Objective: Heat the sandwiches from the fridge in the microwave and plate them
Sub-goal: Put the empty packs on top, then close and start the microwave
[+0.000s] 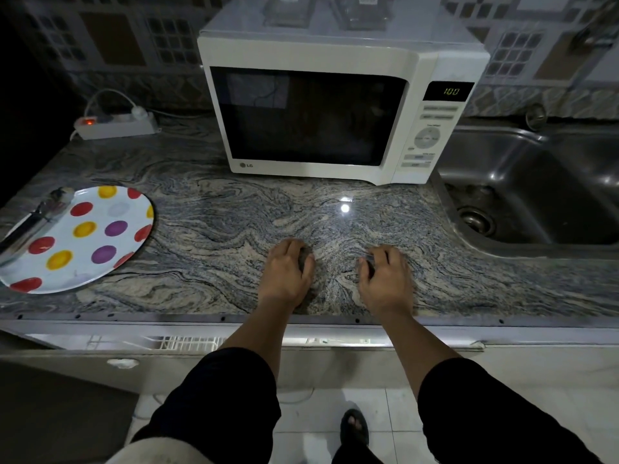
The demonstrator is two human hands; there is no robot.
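left hand (287, 267) and right hand (385, 272) rest empty, fingers curled, near the grey marbled stone counter's (207, 222) front edge; closed white microwave (321, 112) reads 100 (judging: wait, keep off door).

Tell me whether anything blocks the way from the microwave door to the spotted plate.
Nothing visible does. The counter between the microwave and the plate is bare. Only tongs lie across the plate's far left edge.

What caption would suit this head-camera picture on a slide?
Both hands, left and right, rest empty on the counter before the closed microwave; dotted plate holds tongs.
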